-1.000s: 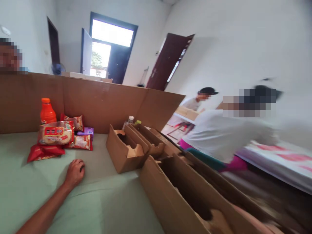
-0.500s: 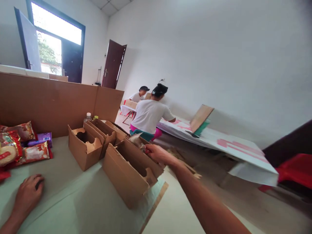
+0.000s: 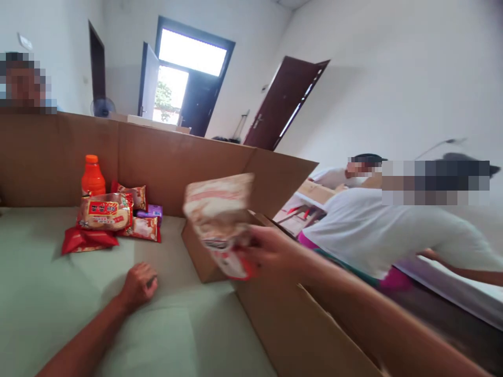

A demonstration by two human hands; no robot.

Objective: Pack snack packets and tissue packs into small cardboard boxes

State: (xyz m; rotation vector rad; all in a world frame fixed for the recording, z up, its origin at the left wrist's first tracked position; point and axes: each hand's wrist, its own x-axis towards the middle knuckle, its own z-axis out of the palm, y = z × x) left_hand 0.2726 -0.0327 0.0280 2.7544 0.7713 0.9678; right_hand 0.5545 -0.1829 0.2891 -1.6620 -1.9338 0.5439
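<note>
My right hand (image 3: pixel 273 248) grips a snack bag (image 3: pixel 220 207) by its red lower end. The bag is white and beige with red print, blurred by motion, and is held above the cardboard boxes. Behind it, a small brown cardboard box (image 3: pixel 196 256) shows in part; a nearer cardboard box (image 3: pixel 263 319) lies under my right forearm. My left hand (image 3: pixel 139 285) rests on the green tabletop (image 3: pixel 176 340) with its fingers curled in; no object shows in it. Ahead of it lie a round cake pack (image 3: pixel 108 212), a red packet (image 3: pixel 88 240) and a small snack packet (image 3: pixel 145 229).
An orange bottle (image 3: pixel 93 178) and a purple pack (image 3: pixel 151 211) stand by the cardboard partition (image 3: pixel 176 162) along the table's back. A person in a white shirt (image 3: pixel 353 225) sits close on the right, another farther back. Someone else is beyond the partition at left.
My view has turned left. The snack bag in my right hand has come up from behind the boxes to above them. The orange bottle has come into view.
</note>
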